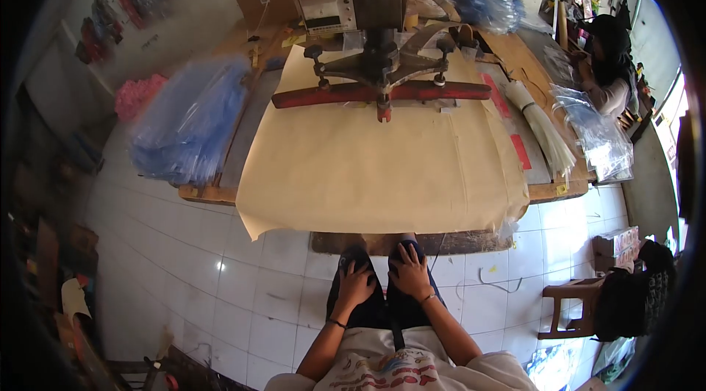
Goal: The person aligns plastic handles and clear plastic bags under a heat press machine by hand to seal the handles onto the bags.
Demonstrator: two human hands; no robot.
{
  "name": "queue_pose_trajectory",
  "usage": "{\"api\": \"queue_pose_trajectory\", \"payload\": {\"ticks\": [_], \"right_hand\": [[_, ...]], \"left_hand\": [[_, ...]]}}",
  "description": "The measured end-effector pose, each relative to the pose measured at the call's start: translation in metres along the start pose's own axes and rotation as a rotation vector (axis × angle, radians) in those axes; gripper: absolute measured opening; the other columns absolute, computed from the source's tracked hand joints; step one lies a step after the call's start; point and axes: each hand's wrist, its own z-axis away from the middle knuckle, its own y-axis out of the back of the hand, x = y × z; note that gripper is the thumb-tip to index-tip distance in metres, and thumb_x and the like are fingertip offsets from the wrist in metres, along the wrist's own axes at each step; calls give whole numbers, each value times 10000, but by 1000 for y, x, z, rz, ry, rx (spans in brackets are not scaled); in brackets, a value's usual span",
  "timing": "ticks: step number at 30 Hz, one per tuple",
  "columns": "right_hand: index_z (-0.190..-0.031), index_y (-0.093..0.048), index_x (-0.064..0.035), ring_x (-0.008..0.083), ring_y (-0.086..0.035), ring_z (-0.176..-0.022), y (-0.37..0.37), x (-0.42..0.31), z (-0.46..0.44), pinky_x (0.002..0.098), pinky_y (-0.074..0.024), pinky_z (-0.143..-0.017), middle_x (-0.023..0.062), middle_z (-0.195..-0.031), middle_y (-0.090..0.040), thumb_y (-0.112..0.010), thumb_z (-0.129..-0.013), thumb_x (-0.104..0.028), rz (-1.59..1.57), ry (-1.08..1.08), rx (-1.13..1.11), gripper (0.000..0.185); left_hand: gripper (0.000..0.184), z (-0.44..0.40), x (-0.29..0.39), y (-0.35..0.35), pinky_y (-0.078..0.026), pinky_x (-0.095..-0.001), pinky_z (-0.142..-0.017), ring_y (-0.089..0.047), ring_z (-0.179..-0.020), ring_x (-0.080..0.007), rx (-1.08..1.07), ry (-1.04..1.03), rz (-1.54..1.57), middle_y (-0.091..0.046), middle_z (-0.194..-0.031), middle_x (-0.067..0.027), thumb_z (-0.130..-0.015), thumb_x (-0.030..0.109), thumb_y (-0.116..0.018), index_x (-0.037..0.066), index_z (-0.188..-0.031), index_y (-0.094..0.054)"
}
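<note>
Fingers loosely spread, your empty left hand (pixel 356 284) and right hand (pixel 412 275) rest before the broad, tan, paper-like sheet (pixel 368 163), right slightly nearer.

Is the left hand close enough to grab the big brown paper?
Probably yes. The left hand just rests on the leg, and the near edge of the brown paper is right ahead. Nothing seems to block the way; the red bar is farther back.

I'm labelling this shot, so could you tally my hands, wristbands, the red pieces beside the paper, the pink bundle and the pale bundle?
Hands (left hand, right hand): 2
Wristbands: 2
Red pieces: 2
Pink bundle: 1
Pale bundle: 1
Total: 8
</note>
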Motion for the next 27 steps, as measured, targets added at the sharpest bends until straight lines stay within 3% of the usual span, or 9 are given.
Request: {"api": "queue_pose_trajectory", "payload": {"ticks": [5,8,9,14,16,18,20,22,27], "right_hand": [[-1247,-705,-175,401,-249,-1517,36,5,-11,744,-270,-1105,118,-1614,-366,-667,-915,-377,-162,-3,-3,390],[-1274,-698,-158,410,-396,-1443,75,15,-9,575,-336,-1161,159,-1553,-459,-649,-957,-369,-371,85,-99,384],[-1264,-697,-103,368,-566,-1311,112,12,-5,461,-434,-1111,207,-1424,-582,-643,-985,-292,-539,105,-173,341],[-1107,-727,-5,238,-711,-1076,276,22,34,366,-556,-945,139,-1118,-752,-646,-944,-50,-893,268,-224,188],[-1050,-736,19,199,-721,-1026,318,52,49,332,-561,-904,109,-1051,-765,-663,-920,-13,-815,176,133,152],[-1030,-744,-10,208,-713,-876,345,86,38,319,-544,-832,102,-913,-754,-657,-928,-28,-432,-87,645,135],[-1077,-745,-54,236,-706,-911,371,131,15,363,-539,-851,113,-954,-742,-668,-950,-117,-236,-368,849,161],[-1124,-737,-82,273,-699,-1001,377,177,-2,399,-534,-881,124,-1061,-730,-671,-963,-225,72,-391,1026,226],[-1138,-736,-113,301,-687,-1070,376,241,-4,418,-538,-880,96,-1153,-721,-658,-965,-280,273,-519,874,252]], "left_hand": [[274,-19,6,5,-280,-679,-1112,-405,-1405,-408,54,-35,-47,-596,-1421,-33,-878,327,-678,177,-1090,-764],[292,-23,3,2,-263,-708,-1111,-419,-1395,-403,89,-32,23,-603,-1413,-28,-876,321,-679,138,-1088,-758],[289,-24,3,1,-259,-708,-1114,-418,-1395,-400,80,-37,19,-605,-1413,-29,-874,319,-681,139,-1085,-761],[273,-22,-2,4,-230,-702,-1130,-404,-1407,-381,61,-15,39,-614,-1412,-44,-865,311,-687,149,-1067,-773],[256,-21,-7,2,-240,-692,-1121,-404,-1404,-387,78,-33,35,-621,-1395,-68,-863,308,-692,166,-1059,-774],[244,-21,-10,5,-260,-680,-1110,-408,-1400,-408,100,-43,20,-621,-1393,-72,-873,313,-693,193,-1073,-765],[251,-21,-13,6,-249,-684,-1107,-395,-1399,-415,122,-45,27,-618,-1382,-75,-855,304,-695,167,-1053,-768],[252,-20,-17,4,-241,-686,-1105,-382,-1401,-422,137,-31,32,-609,-1385,-75,-847,299,-694,156,-1041,-767],[244,-16,-26,1,-208,-704,-1115,-357,-1415,-428,125,67,51,-572,-1424,-66,-853,303,-684,171,-1043,-763]]}}
